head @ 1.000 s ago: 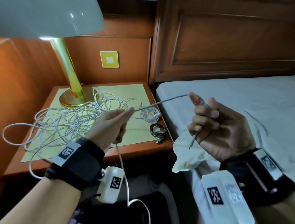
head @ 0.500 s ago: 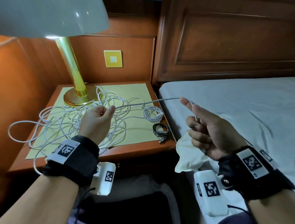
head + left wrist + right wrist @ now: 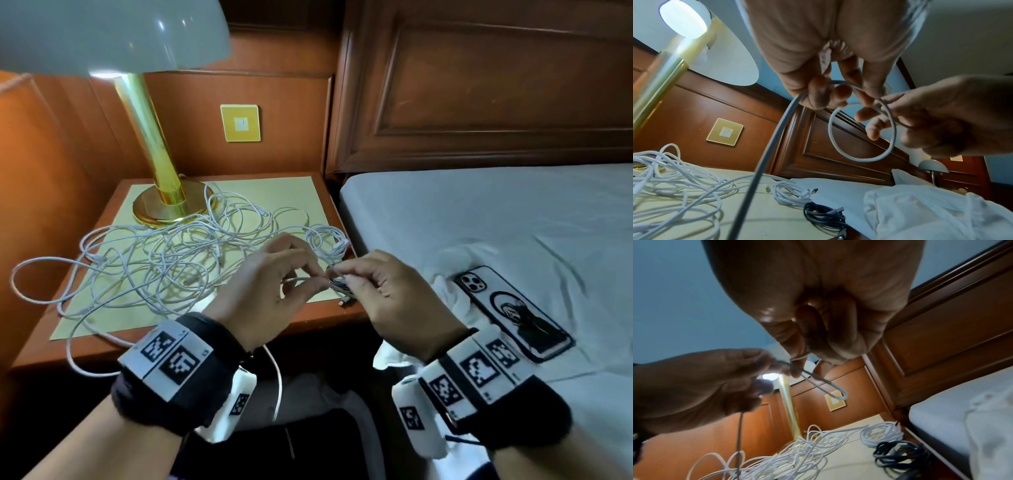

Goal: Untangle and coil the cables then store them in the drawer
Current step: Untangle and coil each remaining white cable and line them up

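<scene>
A tangle of white cables (image 3: pixel 164 260) sprawls over the nightstand (image 3: pixel 301 322). A small coiled white cable (image 3: pixel 329 243) and a coiled dark cable (image 3: pixel 824 216) lie at its right edge. My left hand (image 3: pixel 308 275) and right hand (image 3: pixel 342 274) meet above the front right corner. Both pinch one white cable, bent into a small loop (image 3: pixel 861 133) between them. In the left wrist view my left hand (image 3: pixel 824 92) pinches where the loop closes, and the right hand (image 3: pixel 890 113) holds its upper side. The rest of the cable (image 3: pixel 277 380) hangs off the front. No drawer is in view.
A brass lamp (image 3: pixel 161 192) stands at the back left on a yellow mat (image 3: pixel 281 192). The bed (image 3: pixel 479 212) adjoins the nightstand on the right, with a phone (image 3: pixel 513 308) and a crumpled white cloth (image 3: pixel 442 291) near its edge.
My hands were apart with the cable stretched straight between them. They have come together, and the cable is now bent into a small loop.
</scene>
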